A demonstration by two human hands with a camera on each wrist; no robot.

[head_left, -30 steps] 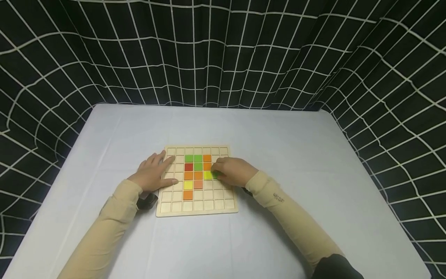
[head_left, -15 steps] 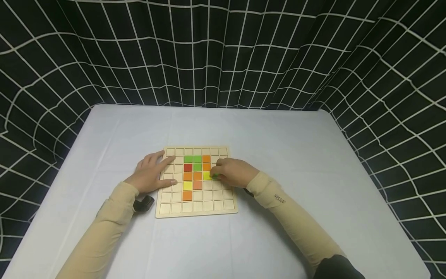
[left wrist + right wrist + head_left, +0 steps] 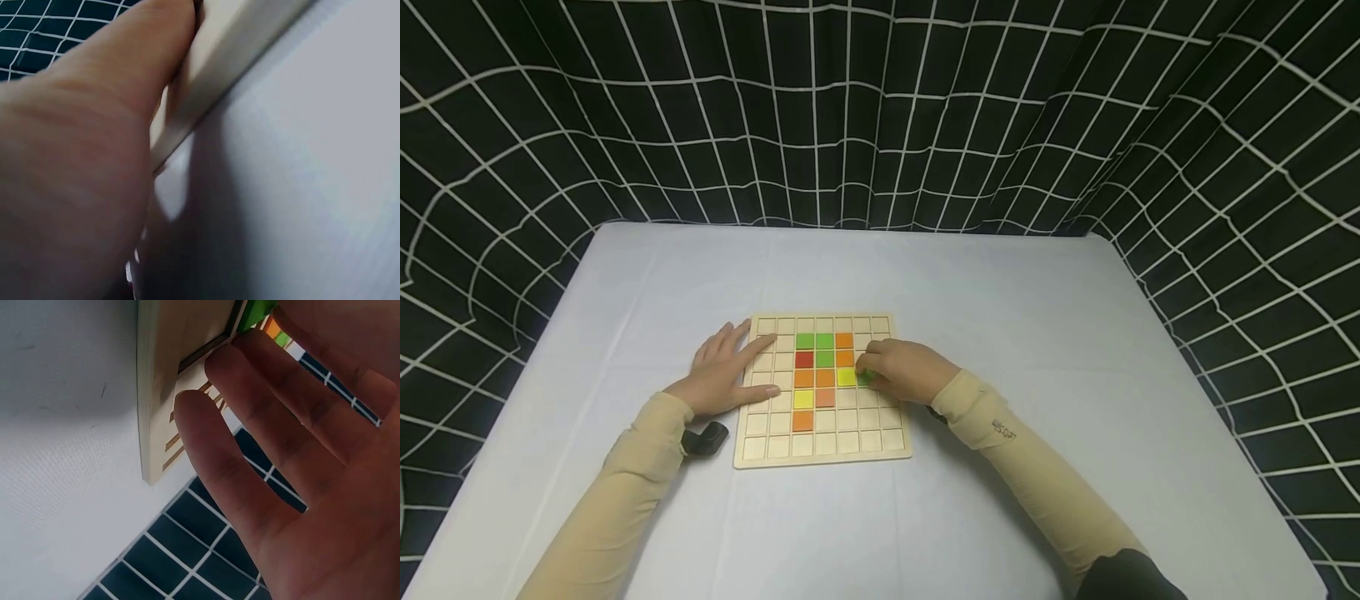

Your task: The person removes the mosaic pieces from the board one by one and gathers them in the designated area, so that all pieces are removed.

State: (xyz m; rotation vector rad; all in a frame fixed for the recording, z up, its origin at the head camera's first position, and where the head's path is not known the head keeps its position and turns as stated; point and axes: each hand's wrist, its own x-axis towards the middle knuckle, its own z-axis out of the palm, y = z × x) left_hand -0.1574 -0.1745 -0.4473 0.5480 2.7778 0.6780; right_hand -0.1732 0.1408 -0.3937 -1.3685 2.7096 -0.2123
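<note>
A wooden grid board (image 3: 781, 447) lies on the table, with green, orange, red, yellow and salmon tiles in several cells. On its left side rests the left hand (image 3: 718, 382), fingers spread and thumb straight; the left wrist view has this hand (image 3: 75, 150) against the board's edge (image 3: 219, 69). Over the board's right part, the right hand (image 3: 912, 372) pinches a green tile (image 3: 866, 377) just right of a yellow tile (image 3: 846, 377). In the right wrist view that hand's (image 3: 294, 425) fingertips touch the green tile (image 3: 253, 314); the thumb's grip is hidden.
The board stands on a white-covered table (image 3: 1000, 308). Behind and beside the table hangs a black curtain (image 3: 820, 117) with a white grid. A small black device (image 3: 706, 439) sits at the left wrist.
The green tile has moved slightly right and looks less tilted than half a second ago. My left hand has shifted slightly left over the last second, still on the board.
</note>
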